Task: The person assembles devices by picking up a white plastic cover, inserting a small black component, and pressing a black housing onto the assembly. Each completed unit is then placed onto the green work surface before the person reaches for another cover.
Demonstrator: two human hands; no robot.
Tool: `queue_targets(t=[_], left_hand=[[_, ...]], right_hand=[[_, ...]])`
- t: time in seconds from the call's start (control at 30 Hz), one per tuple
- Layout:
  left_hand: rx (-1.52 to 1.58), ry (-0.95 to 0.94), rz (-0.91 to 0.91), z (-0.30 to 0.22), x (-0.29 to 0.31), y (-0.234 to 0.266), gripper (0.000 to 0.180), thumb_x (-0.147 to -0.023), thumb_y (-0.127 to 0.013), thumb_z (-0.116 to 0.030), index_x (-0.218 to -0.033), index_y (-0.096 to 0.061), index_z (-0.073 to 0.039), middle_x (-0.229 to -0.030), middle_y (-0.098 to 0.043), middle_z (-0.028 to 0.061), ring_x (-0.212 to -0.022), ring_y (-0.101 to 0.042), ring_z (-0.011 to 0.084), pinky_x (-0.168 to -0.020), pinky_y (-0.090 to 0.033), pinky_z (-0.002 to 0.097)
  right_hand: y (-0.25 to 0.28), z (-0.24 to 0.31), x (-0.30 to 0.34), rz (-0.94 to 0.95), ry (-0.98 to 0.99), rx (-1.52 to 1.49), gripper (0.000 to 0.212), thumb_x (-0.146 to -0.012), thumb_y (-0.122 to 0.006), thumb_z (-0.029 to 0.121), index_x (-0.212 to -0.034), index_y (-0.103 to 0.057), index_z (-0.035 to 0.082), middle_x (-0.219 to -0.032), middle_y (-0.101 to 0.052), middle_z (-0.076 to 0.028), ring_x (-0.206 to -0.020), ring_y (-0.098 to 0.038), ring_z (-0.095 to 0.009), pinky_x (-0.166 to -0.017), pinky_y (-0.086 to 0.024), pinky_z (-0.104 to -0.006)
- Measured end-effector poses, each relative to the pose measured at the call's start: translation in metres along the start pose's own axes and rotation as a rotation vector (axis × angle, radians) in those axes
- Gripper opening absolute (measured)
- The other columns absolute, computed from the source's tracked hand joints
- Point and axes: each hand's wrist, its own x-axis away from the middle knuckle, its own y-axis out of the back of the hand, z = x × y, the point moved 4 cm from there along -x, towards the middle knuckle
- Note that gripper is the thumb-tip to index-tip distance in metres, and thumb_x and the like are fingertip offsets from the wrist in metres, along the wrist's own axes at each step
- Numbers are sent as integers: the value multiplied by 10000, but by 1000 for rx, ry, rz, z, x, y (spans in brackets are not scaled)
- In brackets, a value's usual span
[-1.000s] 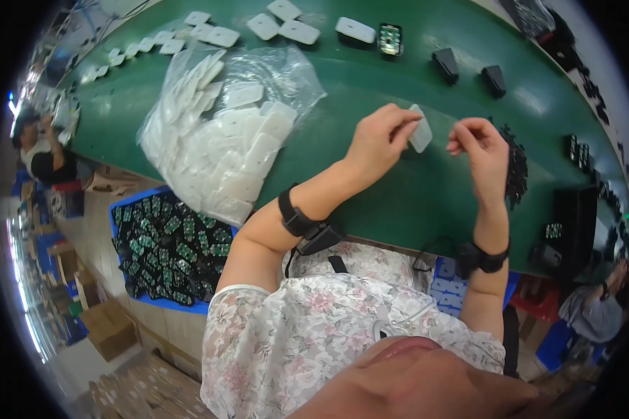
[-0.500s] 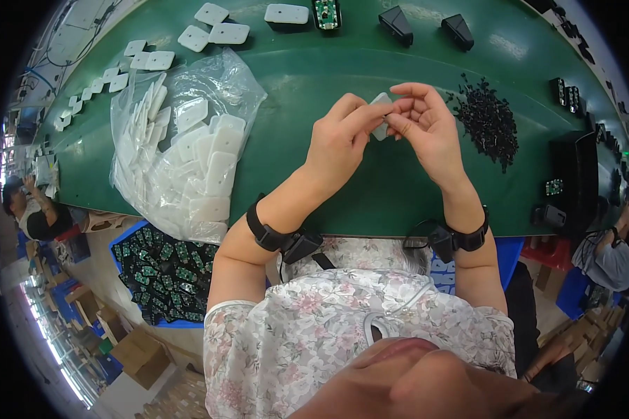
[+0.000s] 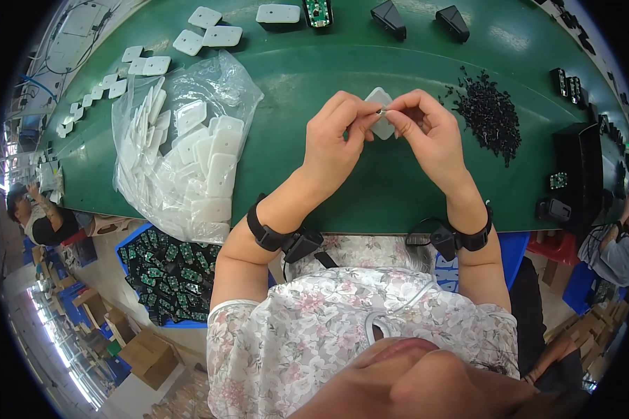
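Note:
Over the green table, my left hand [image 3: 337,133] and my right hand [image 3: 432,136] meet fingertip to fingertip, both in a pinch. Between the tips shows a tiny dark part [image 3: 381,111], too small to name; the left thumb and forefinger seem to grip it. What the right fingertips hold, if anything, cannot be made out. Just beneath and behind the fingers is a white plastic cover plate [image 3: 379,95] with rounded corners, partly hidden by them. Right of my right hand lies a heap of small black parts [image 3: 489,120]. A clear bag of white cover plates [image 3: 220,167] is left of my left hand.
White covers [image 3: 223,35] trail along the far left edge. At the back stand a black housing with a green circuit board [image 3: 318,12] and two black wedge-shaped housings [image 3: 453,24]. A black box [image 3: 576,174] stands right. Below the table, a blue bin [image 3: 122,255] holds circuit boards.
My right forefinger has come down from its raised position into a pinch. My left fingers have drawn back slightly, exposing more of the white cover plate. The view has shifted a little.

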Motion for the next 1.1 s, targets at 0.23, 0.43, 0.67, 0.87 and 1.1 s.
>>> queue_targets(t=[0.23, 0.43, 0.67, 0.87, 1.1], left_hand=[[383, 256, -32, 11, 2, -4, 144, -878, -546, 57, -1019, -571, 49, -884, -549, 80, -695, -638, 156, -593, -541, 254], [449, 354, 48, 18, 0, -5, 115, -889, -534, 48, -995, -546, 91, -958, -514, 84, -833, -662, 207, -751, -561, 271], [192, 121, 56, 13, 2, -5, 63, -881, -560, 32, -930, -563, 72, -935, -532, 86, -805, -619, 159, -712, -526, 242], [48, -31, -10, 10, 1, -4, 50, -873, -576, 23, -911, -577, 56, -920, -556, 95, -738, -616, 158, -637, -515, 242], [292, 117, 17, 14, -2, -1, 91, -908, -550, -16, -894, -579, 69, -872, -529, 81, -676, -625, 144, -588, -508, 236]], right_hand=[[-4, 15, 0, -117, 396, 467, 65, -868, -622, 52, -866, -572, 10, -766, -531, -54, -612, -505, -113, -520, -388, -230], [-6, 12, -2, -136, 316, 431, 103, -865, -636, 77, -844, -560, 10, -737, -529, -34, -575, -490, -96, -492, -374, -228], [-5, 10, -2, -123, 148, 382, 105, -870, -635, 90, -850, -570, 11, -745, -591, -39, -600, -541, -78, -532, -418, -215], [-15, -10, -2, -133, 111, 95, 100, -874, -624, 78, -846, -538, 37, -795, -632, -47, -664, -618, -91, -560, -472, -258], [-9, 8, -1, -217, 524, 587, 158, -846, -669, 118, -925, -549, 53, -784, -547, -12, -627, -505, -98, -530, -409, -274]])
